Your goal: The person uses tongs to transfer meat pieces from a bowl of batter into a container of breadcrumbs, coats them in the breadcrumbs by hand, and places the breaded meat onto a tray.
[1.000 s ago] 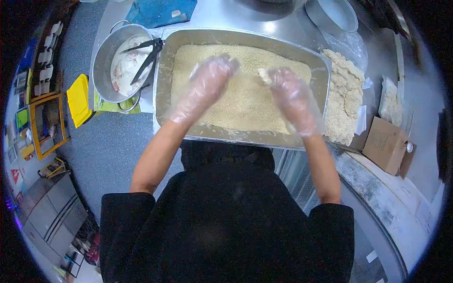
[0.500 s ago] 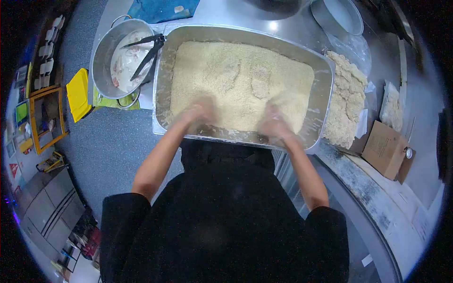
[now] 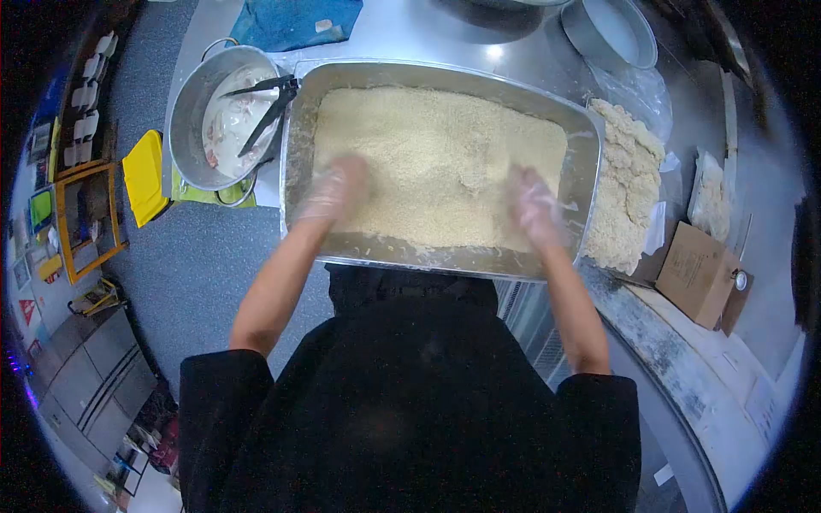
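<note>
A deep metal tray (image 3: 440, 75) holds a bed of pale breadcrumbs (image 3: 410, 128). At the left side of the crumbs is my left hand (image 3: 339, 186), in a clear thin glove and smeared by motion. My right hand (image 3: 536, 205), gloved the same way, is at the right side of the crumbs, also blurred. Neither hand's fingers show clearly, so whether they hold crumbs is hidden. A crumb-covered lump (image 3: 473, 175) shows faintly at the surface between the hands.
Left of the tray stands a metal pot (image 3: 184, 128) of white liquid with pieces in it; black tongs (image 3: 269, 115) rest across its rim. A crumb heap (image 3: 624, 184) lies right of the tray. Behind are a blue cloth (image 3: 295, 19) and a round pan (image 3: 609, 34).
Both hands have moved apart and slightly up the tray, from its near side toward the left and right sides. Crumbs now cover more of the lumps in the middle.
</note>
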The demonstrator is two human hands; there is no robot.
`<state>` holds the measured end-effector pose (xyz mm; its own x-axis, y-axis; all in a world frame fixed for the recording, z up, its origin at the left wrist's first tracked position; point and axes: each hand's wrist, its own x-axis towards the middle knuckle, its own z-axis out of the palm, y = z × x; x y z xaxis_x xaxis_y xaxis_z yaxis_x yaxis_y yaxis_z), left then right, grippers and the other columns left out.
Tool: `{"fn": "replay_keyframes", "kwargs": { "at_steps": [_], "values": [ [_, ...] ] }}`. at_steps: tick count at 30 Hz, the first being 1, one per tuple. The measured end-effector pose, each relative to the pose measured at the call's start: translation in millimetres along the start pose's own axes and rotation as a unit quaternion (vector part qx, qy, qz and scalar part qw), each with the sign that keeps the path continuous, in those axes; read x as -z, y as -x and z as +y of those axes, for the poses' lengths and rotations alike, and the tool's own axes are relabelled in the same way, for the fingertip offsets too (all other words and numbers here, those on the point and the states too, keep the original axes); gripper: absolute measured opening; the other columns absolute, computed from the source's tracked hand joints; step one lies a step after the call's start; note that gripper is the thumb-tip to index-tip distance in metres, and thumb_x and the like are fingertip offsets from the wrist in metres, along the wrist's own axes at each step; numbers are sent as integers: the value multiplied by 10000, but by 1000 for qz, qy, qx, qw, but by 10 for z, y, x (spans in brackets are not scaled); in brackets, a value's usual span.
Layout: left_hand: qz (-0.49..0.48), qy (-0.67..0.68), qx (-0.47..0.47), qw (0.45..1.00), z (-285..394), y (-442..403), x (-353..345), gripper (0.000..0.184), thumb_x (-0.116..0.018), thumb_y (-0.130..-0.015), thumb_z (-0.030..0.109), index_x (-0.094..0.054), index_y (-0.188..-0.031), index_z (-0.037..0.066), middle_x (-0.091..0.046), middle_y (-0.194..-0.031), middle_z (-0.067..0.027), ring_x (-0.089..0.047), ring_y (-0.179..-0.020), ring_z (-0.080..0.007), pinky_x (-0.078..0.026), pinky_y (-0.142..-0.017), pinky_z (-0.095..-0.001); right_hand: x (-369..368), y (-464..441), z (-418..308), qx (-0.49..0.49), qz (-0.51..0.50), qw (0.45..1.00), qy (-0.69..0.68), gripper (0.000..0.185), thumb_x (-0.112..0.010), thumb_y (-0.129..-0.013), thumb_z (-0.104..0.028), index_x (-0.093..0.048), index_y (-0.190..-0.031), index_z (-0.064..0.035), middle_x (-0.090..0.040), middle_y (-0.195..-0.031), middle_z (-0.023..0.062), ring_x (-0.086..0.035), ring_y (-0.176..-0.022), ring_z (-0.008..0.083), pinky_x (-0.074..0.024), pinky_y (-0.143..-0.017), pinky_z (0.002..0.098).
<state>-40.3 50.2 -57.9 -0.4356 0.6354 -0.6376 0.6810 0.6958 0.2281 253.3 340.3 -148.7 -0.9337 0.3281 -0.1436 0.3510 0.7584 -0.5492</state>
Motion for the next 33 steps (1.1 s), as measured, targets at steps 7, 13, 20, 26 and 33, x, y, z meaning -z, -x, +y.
{"fn": "replay_keyframes", "kwargs": {
  "at_steps": [7, 13, 20, 26, 33],
  "values": [
    [-136, 147, -151, 968, 1047, -75, -432, 347, -649, -857, 216, -667, -1082, -48, -698, -1031, -263, -701, -952, -349, -553, -843, -444, 190, -55, -1252, -189, -317, 921, -127, 712, -559, -868, -159, -333, -1521, 13, -537, -1415, 265, -525, -1300, 395, -407, -1095, 444],
    [-18, 425, -64, 903, 937, -127, -109, 548, -734, -871, 293, -568, -1294, -12, -688, -1126, -226, -700, -955, -369, -569, -809, -461, 892, -205, -1342, -243, -104, 939, -221, 585, -674, -867, -194, -493, -1388, 0, -586, -1317, 232, -566, -1202, 414, -451, -1068, 487],
    [391, 36, -167, 904, 713, -634, -49, 623, -603, -926, 364, -492, -1440, 30, -558, -1359, -272, -521, -1278, -419, -364, -1114, -530, 190, -957, -1129, 137, 196, 968, 72, 471, -648, -923, -230, -560, -1352, -56, -528, -1402, 195, -533, -1249, 405, -399, -1104, 535],
    [300, 119, -123, 938, 862, -573, -188, 666, -584, -924, 375, -444, -1486, 44, -440, -1500, -260, -407, -1391, -434, -258, -1174, -554, -236, -935, -1133, 70, 118, 990, 38, 523, -607, -944, -252, -512, -1406, -27, -516, -1421, 207, -478, -1327, 395, -331, -1130, 558],
    [294, 154, -121, 936, 886, -482, -482, 734, -556, -895, 365, -413, -1473, -64, -347, -1549, -300, -358, -1423, -462, -278, -1159, -571, -228, -722, -1259, 65, 108, 992, 24, 605, -591, -932, -239, -445, -1455, 26, -475, -1467, 231, -428, -1375, 441, -332, -1130, 570]
  ]
}}
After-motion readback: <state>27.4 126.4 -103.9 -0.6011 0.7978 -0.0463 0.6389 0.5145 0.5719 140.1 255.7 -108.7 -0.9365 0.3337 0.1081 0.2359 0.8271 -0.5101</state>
